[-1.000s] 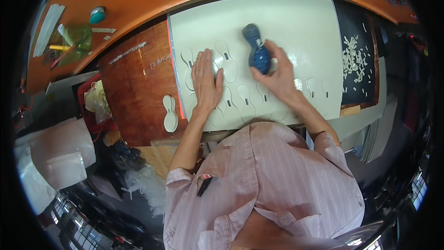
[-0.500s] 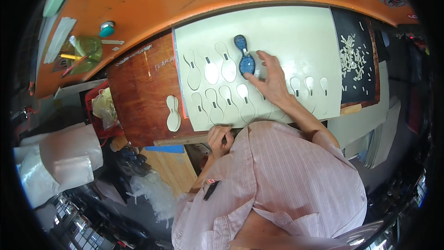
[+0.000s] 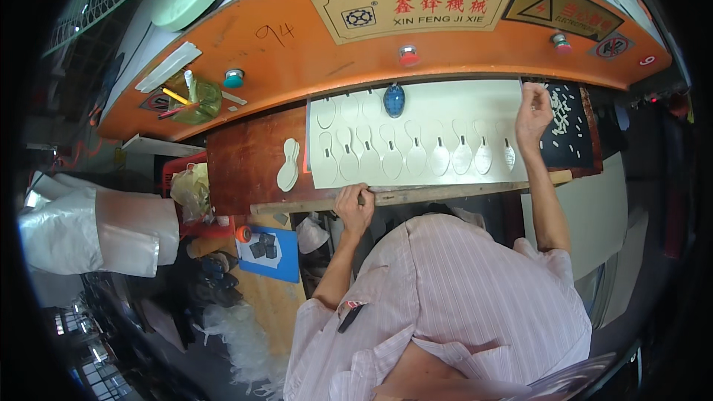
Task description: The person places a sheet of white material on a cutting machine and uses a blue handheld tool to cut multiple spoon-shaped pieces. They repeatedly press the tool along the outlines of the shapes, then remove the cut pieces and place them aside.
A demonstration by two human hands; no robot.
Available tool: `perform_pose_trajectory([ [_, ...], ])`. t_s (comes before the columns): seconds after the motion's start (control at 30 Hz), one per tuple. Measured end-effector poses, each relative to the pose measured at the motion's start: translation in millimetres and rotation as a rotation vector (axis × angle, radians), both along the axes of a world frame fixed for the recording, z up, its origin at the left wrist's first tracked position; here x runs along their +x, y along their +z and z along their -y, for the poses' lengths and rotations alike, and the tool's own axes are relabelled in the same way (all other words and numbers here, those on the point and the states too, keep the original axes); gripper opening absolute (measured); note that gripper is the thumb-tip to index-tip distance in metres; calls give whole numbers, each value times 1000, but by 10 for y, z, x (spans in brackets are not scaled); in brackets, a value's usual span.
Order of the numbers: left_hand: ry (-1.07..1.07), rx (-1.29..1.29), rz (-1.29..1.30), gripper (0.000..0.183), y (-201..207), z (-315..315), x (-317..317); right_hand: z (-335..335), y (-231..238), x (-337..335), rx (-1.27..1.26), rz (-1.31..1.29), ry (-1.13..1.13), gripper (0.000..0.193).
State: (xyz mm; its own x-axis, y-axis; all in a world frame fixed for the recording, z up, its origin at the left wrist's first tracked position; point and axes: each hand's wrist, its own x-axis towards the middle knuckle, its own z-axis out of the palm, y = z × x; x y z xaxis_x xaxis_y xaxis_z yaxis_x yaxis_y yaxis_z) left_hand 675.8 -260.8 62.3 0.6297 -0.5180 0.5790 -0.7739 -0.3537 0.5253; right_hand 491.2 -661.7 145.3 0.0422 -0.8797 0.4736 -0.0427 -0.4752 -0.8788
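Observation:
My right hand (image 3: pixel 533 115) is raised at the right end of the pale sheet (image 3: pixel 460 108), by the black pad (image 3: pixel 557 150) strewn with small white pieces (image 3: pixel 562 113). Its fingertips are pinched together; what they hold is too small to make out. My left hand (image 3: pixel 354 206) has its fingers curled over the wooden front edge strip (image 3: pixel 438 194). On the sheet stands a blue die (image 3: pixel 394 101) with rounded ends, its far part hidden under the orange machine's edge. Rows of matching cut outlines (image 3: pixel 391 152) with dark slots at their waists mark the sheet.
An orange machine beam (image 3: pixel 297 67) with red and green push buttons spans the far side. A small stack of cut pieces (image 3: pixel 288 165) lies on the brown board (image 3: pixel 245 141) at left. Silvery sheets (image 3: pixel 134 223) and a blue board (image 3: pixel 275 254) are at lower left.
My right hand has left the blue die and moved right to the black pad, its fingers now pinched. The view has tilted up, showing more of the machine. My left hand stays at the front edge.

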Motion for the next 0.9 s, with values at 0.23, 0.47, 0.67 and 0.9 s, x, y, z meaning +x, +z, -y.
perform_pose_trajectory([
  [0.23,38,-64,-84,10,88,214,46,341,679,-669,-265,-92,-56,27],
  [0.47,-34,-110,-59,9,209,223,105,-525,331,-1526,-152,-195,-97,23],
  [0.67,22,-113,-37,5,258,287,114,-782,-169,-1697,-61,-398,-233,29],
  [0.9,32,-118,-117,5,230,287,152,-765,-656,-1736,26,-500,-214,38],
])
